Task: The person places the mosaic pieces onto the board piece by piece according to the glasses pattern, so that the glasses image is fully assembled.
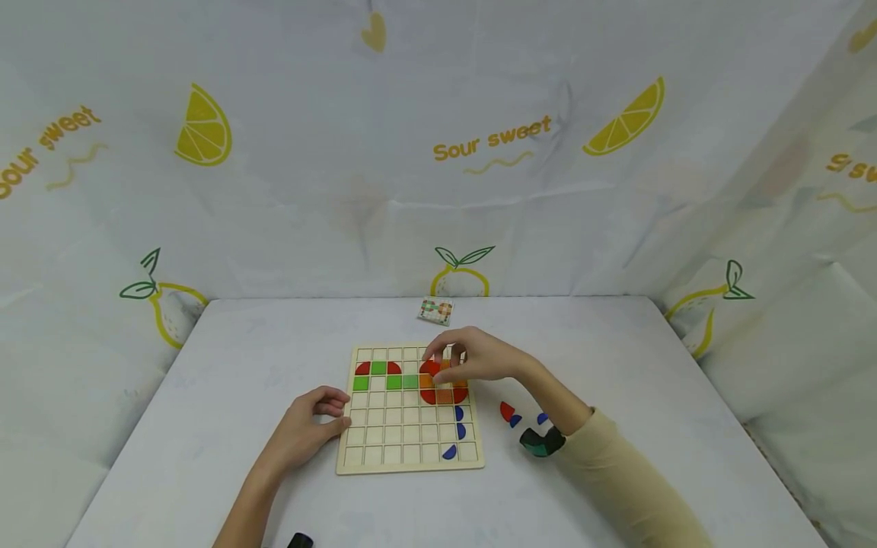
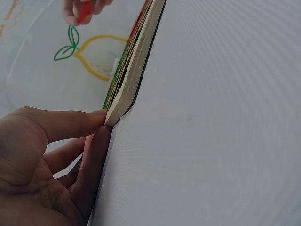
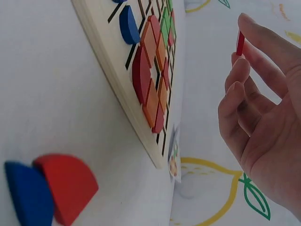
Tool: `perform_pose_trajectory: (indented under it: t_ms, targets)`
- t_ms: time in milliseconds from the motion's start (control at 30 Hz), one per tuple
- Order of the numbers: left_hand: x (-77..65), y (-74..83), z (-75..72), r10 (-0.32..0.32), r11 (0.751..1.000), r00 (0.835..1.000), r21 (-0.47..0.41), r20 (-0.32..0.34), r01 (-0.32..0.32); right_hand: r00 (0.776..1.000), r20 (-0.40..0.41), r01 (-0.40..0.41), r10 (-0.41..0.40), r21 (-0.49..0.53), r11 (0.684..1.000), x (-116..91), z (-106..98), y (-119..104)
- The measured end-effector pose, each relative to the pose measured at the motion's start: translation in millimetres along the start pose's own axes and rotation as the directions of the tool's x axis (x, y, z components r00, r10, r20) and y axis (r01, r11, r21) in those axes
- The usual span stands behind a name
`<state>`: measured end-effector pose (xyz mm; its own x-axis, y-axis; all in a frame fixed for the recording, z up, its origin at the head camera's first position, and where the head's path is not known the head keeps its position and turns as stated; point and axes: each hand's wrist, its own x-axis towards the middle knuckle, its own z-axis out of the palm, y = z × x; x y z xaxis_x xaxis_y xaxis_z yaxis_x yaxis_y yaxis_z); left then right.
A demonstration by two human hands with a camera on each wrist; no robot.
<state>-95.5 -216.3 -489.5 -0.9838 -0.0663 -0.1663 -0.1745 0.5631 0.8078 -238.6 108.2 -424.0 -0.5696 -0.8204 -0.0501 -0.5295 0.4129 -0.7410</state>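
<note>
Since the red tile (image 3: 240, 43) seems light, stiff and slightly slippery, its edges should offer the best hold; my right hand (image 1: 479, 355) pinches it above the far right of the gridded wooden board (image 1: 411, 434), forearm (image 1: 560, 397) slanting in from the near right. My left hand (image 1: 306, 428) rests, relaxed, against the board's left edge.
</note>
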Motion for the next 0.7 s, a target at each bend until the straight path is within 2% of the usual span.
perform_pose_trajectory:
  t_ms: [300, 467, 700]
  targets:
    - [0.4, 0.7, -0.3, 0.002, 1.000, 1.000, 0.004, 0.003, -0.002, 0.994, 0.054, 0.092, -0.093, 0.022, 0.996, 36.3, 16.9, -20.8]
    - [1.3, 0.3, -0.4, 0.005, 1.000, 1.000, 0.000, 0.010, -0.005, 0.990, 0.100, 0.095, -0.096, 0.018, 0.995, 54.1, 27.8, -27.9]
    - [1.2, -0.1, -2.3, 0.009, 1.000, 1.000, -0.001, 0.019, -0.009, 0.981, 0.171, 0.102, -0.094, -0.036, 0.994, 76.4, 49.0, -33.5]
